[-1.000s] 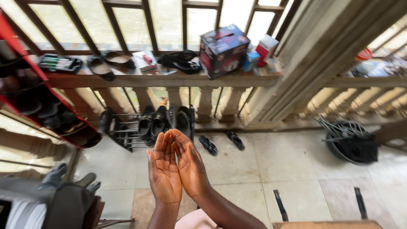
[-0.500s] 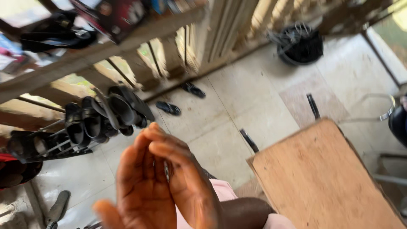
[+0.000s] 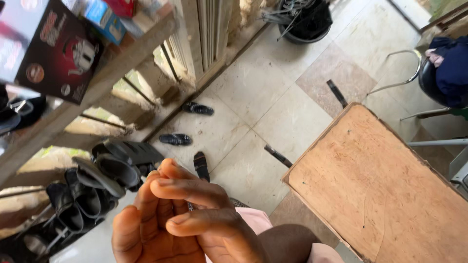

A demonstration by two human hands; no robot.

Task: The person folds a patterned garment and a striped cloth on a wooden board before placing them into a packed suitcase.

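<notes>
- Right hand (image 3: 204,214): fingers (image 3: 187,187) curled over the left hand, lying across its fingers. Nothing visibly held.
- Left hand (image 3: 146,234): palm up, fingers (image 3: 146,195) loosely bent, tucked under the right hand's fingers. Hands touch, pressed together at the bottom of the frame.
- Small dark sliver shows in the gap between the two hands; can't tell what it is or whether it's gripped.
- Pink cloth (image 3: 256,221) sits right behind the right wrist, at the lower edge.
- Nearest things: shoe rack (image 3: 87,195) just left of the hands, loaded with dark shoes, soles facing out.
- One dark sandal (image 3: 200,165) on the tiled floor (image 3: 273,97) just above the fingertips; two more sandals (image 3: 186,124) farther up, near the base of the railing.
- Wooden board (image 3: 380,190) to the right of the hands, bare, tilted in view, apart from both hands. Two black metal strips stick out past its far edge.
- Wooden railing (image 3: 97,87) runs up the left; a dark box with a kettle picture (image 3: 53,53) and a blue box (image 3: 105,19) sit on its ledge.
- Black basin (image 3: 307,19) with wire hangers at the top, well apart.
- Metal-frame chair (image 3: 429,83) with dark blue cloth at the right edge.
</notes>
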